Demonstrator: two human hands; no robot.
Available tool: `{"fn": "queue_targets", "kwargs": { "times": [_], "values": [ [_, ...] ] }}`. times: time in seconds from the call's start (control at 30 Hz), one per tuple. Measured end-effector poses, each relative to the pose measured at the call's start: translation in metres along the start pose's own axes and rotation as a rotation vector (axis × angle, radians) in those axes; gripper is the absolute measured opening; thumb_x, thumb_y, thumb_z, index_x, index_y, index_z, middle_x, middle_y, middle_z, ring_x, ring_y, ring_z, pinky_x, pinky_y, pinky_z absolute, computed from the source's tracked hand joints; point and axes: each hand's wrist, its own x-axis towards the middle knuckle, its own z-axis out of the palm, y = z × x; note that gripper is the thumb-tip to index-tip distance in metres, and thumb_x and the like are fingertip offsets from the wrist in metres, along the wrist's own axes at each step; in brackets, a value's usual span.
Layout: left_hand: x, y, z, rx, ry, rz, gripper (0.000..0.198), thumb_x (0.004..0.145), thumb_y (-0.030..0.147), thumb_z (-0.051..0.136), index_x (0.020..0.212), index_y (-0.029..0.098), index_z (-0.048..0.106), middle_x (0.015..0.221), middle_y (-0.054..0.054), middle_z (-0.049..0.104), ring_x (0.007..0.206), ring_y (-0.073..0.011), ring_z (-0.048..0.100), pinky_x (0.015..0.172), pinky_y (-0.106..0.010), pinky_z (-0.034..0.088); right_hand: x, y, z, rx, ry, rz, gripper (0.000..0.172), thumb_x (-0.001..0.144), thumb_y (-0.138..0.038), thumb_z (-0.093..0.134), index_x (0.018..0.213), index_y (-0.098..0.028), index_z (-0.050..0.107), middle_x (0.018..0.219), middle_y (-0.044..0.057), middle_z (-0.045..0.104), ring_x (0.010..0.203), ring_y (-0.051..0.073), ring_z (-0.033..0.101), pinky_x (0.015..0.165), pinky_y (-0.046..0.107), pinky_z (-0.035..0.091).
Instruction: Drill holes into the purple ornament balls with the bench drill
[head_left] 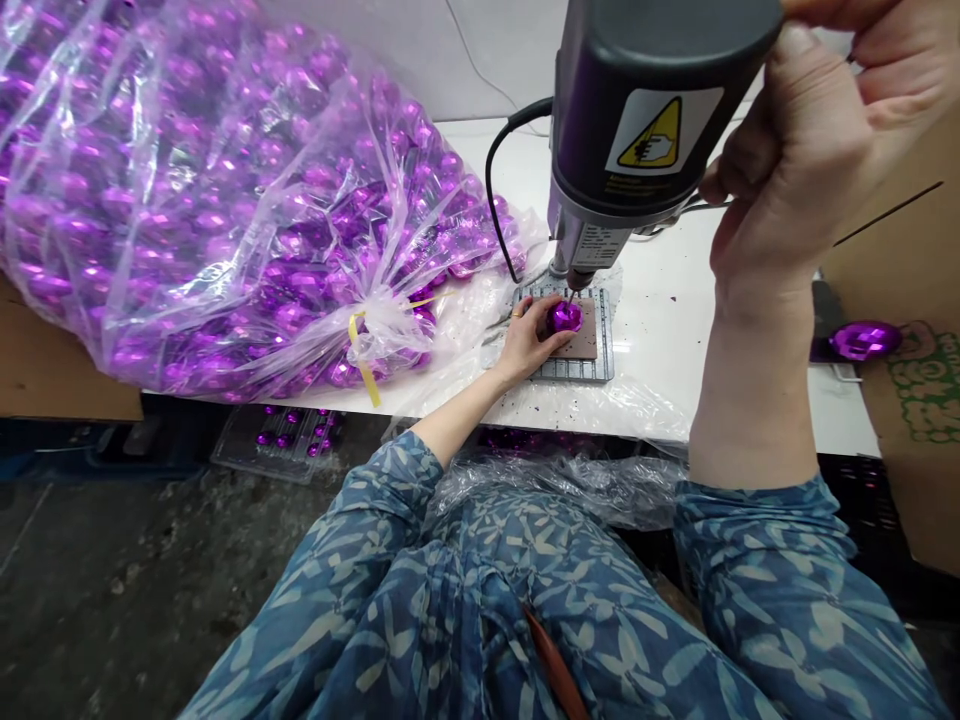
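Observation:
My left hand [527, 338] is closed around a shiny purple faceted ball [566, 317], steadying it on a brown square board [581, 345]. Beneath the board is the slotted metal base [600, 372] of a small bench drill press [664, 60]. The drill bit [571, 297] comes down at the top of the ball; whether it has entered cannot be made out. Up beside the black motor housing, my right hand [814, 150] is curled closed at the drill press handle, which the fingers mostly hide.
A big clear bag [225, 200] of purple balls, tied with yellow ribbon, fills the left of the white table [660, 340]. Another purple ball [866, 341] is at right by a cardboard box [922, 400]. Below left, a clear tray [277, 455] holds several balls. A black cable [491, 170] loops beside the drill.

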Motion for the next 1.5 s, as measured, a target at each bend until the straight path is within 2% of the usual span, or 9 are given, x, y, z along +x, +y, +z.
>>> {"fn": "queue_targets", "kwargs": {
  "times": [0.23,0.37,0.53,0.7,0.83,1.0,1.13,1.23,1.5],
  "values": [
    [0.002,-0.007,0.003,-0.040,0.011,0.010,0.058,0.091,0.043,0.083,0.141,0.023,0.062,0.145,-0.015,0.068,0.155,-0.0372,0.043,0.133,-0.056,0.031,-0.011,0.000,-0.008,0.218,-0.071,-0.086,0.011,0.093,-0.012,0.064,0.087,-0.020,0.070,0.081,-0.007,0.069,0.045,-0.002,0.043,0.040,0.015,0.025],
    [0.003,-0.014,0.006,-0.044,0.027,0.033,0.059,0.090,0.046,0.084,0.140,0.025,0.062,0.143,-0.014,0.069,0.154,-0.0383,0.044,0.130,-0.058,0.037,-0.024,0.002,-0.016,0.188,-0.091,-0.136,0.003,0.095,-0.026,0.072,0.093,-0.023,0.074,0.094,-0.009,0.072,0.049,-0.004,0.050,0.042,0.014,0.030],
    [0.004,-0.022,0.010,-0.025,0.054,0.096,0.059,0.091,0.052,0.082,0.140,0.026,0.061,0.140,-0.014,0.068,0.150,-0.0379,0.049,0.126,-0.059,0.042,-0.038,0.006,-0.018,0.072,0.027,-0.172,0.023,0.091,-0.043,0.072,0.095,-0.020,0.071,0.097,-0.010,0.066,0.050,-0.010,0.047,0.046,0.011,0.029],
    [0.005,-0.027,0.012,0.001,0.059,0.139,0.059,0.093,0.056,0.078,0.142,0.028,0.060,0.140,-0.014,0.067,0.149,-0.0369,0.049,0.124,-0.059,0.043,-0.049,0.016,-0.022,0.047,0.017,-0.295,0.020,0.097,-0.039,0.067,0.100,-0.019,0.067,0.100,-0.010,0.063,0.049,-0.013,0.045,0.047,0.009,0.028],
    [0.005,-0.029,0.012,0.014,0.052,0.149,0.060,0.094,0.058,0.077,0.143,0.028,0.059,0.139,-0.014,0.068,0.151,-0.0378,0.047,0.126,-0.061,0.040,-0.056,0.020,-0.026,0.034,0.005,-0.296,0.019,0.100,-0.040,0.065,0.105,-0.022,0.065,0.104,-0.009,0.065,0.049,-0.012,0.045,0.048,0.011,0.032],
    [0.005,-0.028,0.012,0.023,0.049,0.145,0.061,0.094,0.059,0.076,0.143,0.027,0.059,0.141,-0.015,0.068,0.151,-0.0388,0.047,0.127,-0.061,0.040,-0.063,0.020,-0.025,-0.006,0.055,-0.241,0.026,0.099,-0.049,0.067,0.100,-0.023,0.063,0.089,-0.008,0.060,0.047,-0.008,0.043,0.046,0.015,0.031],
    [0.005,-0.028,0.012,0.012,0.055,0.164,0.059,0.094,0.059,0.076,0.142,0.029,0.059,0.140,-0.013,0.069,0.150,-0.0379,0.049,0.127,-0.062,0.040,-0.067,0.022,-0.025,-0.004,0.065,-0.274,0.025,0.099,-0.049,0.067,0.099,-0.024,0.062,0.093,-0.007,0.061,0.047,-0.006,0.044,0.046,0.019,0.033],
    [0.005,-0.027,0.011,0.000,0.051,0.164,0.059,0.094,0.060,0.075,0.141,0.029,0.059,0.140,-0.013,0.069,0.151,-0.0379,0.049,0.128,-0.062,0.039,-0.069,0.027,-0.027,0.011,0.066,-0.319,0.021,0.100,-0.046,0.066,0.100,-0.025,0.062,0.096,-0.006,0.061,0.047,-0.004,0.045,0.046,0.022,0.035],
    [0.004,-0.028,0.011,0.003,0.050,0.153,0.060,0.094,0.063,0.075,0.141,0.030,0.059,0.142,-0.013,0.068,0.152,-0.0374,0.046,0.128,-0.062,0.039,-0.070,0.052,-0.031,0.063,0.063,-0.482,0.014,0.103,-0.039,0.061,0.101,-0.025,0.057,0.080,-0.007,0.056,0.039,-0.002,0.034,0.042,0.022,0.030]
  ]
}}
